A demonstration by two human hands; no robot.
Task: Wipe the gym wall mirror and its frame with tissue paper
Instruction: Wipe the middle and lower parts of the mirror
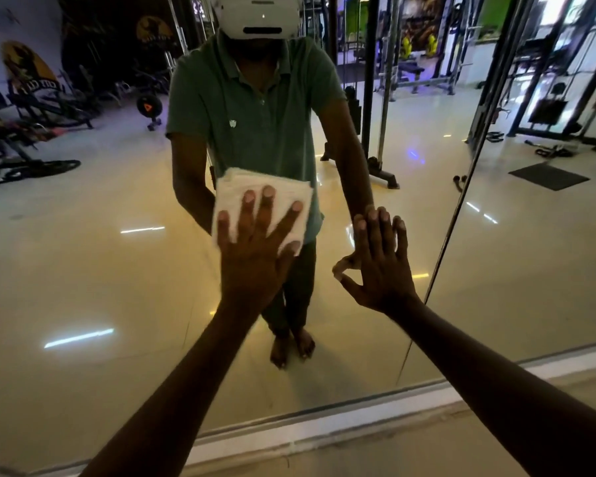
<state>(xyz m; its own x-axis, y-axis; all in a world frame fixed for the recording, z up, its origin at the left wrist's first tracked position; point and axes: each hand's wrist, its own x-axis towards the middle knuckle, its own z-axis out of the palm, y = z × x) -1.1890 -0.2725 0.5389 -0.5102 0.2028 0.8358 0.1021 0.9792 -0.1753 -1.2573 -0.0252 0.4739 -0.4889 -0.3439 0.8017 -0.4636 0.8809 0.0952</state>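
A large wall mirror (83, 270) fills the view, with a pale frame strip (324, 425) along its bottom edge. My left hand (255, 249) lies flat with fingers spread, pressing a folded white tissue paper (248, 184) against the glass near the middle. My right hand (379, 259) rests flat on the glass to the right of it, fingers together, holding nothing. A thin vertical seam (455, 218) between mirror panels runs just right of my right hand.
The mirror reflects a person in a green shirt with a white headset, gym machines at the left and back, a cable station, and a shiny tiled floor. Below the frame strip is a beige floor ledge (375, 456).
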